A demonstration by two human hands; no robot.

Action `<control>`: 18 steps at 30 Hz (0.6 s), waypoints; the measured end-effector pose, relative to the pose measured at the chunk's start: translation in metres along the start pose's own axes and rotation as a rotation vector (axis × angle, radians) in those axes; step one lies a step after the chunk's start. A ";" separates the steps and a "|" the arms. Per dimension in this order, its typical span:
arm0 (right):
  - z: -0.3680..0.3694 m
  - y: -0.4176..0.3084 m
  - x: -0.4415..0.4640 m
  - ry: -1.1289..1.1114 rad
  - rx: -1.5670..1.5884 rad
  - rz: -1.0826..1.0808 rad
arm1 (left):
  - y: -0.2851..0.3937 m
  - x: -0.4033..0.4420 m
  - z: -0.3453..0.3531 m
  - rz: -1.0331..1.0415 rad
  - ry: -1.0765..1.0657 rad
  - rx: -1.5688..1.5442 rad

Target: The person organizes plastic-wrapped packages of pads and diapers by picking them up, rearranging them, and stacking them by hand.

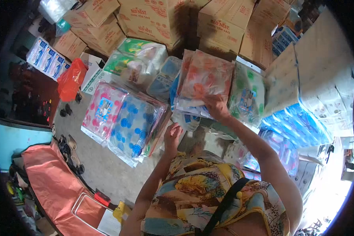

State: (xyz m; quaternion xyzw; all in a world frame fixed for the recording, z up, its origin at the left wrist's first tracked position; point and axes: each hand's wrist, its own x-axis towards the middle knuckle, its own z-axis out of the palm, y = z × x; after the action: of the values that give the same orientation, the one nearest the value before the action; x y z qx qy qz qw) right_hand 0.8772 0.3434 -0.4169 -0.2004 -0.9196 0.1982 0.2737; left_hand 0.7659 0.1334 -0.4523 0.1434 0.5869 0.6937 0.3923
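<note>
My right hand is closed on the front edge of a flat clear plastic pack with red dots, which lies on top of a stack. My left hand hangs just below that stack with its fingers loosely curled and apart, and I see nothing in it. Left of it lies another stack, topped by a pink-dotted pack and a blue-dotted pack side by side. A green-dotted pack lies to the right of the red one.
Cardboard cartons are piled along the back. Green-and-white wrapped packs sit before them. Wrapped paper rolls are stacked high at right. A red plastic bag, shoes and an orange-red cover are at left.
</note>
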 end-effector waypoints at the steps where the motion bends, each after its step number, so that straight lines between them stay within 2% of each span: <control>1: 0.000 -0.011 -0.005 -0.101 -0.158 0.053 | -0.001 -0.001 0.000 0.003 0.007 0.000; 4: 0.011 -0.016 -0.016 0.020 -0.208 0.015 | -0.002 -0.006 0.001 -0.035 0.018 -0.001; 8: 0.029 -0.004 -0.024 -0.005 -0.362 -0.019 | 0.001 -0.013 0.003 -0.045 0.029 0.030; 10: 0.032 0.000 -0.021 0.129 -0.315 -0.101 | 0.002 -0.014 0.002 -0.038 0.026 0.053; 12: 0.027 0.005 -0.016 0.093 -0.262 -0.105 | 0.002 -0.015 0.000 -0.167 0.013 0.001; 14: 0.017 0.008 -0.007 0.057 -0.212 -0.106 | -0.003 -0.017 -0.001 -0.142 0.009 0.031; 16: 0.005 0.011 0.003 0.016 0.018 -0.016 | -0.003 -0.019 0.000 -0.116 0.003 0.059; 18: -0.005 0.009 0.008 0.045 0.071 -0.006 | 0.003 -0.022 0.003 -0.119 -0.008 0.104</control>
State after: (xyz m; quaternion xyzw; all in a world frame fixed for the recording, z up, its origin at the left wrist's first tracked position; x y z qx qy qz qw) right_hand 0.8758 0.3559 -0.4139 -0.1922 -0.9061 0.2256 0.3019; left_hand 0.7813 0.1197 -0.4433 0.1312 0.6281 0.6371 0.4271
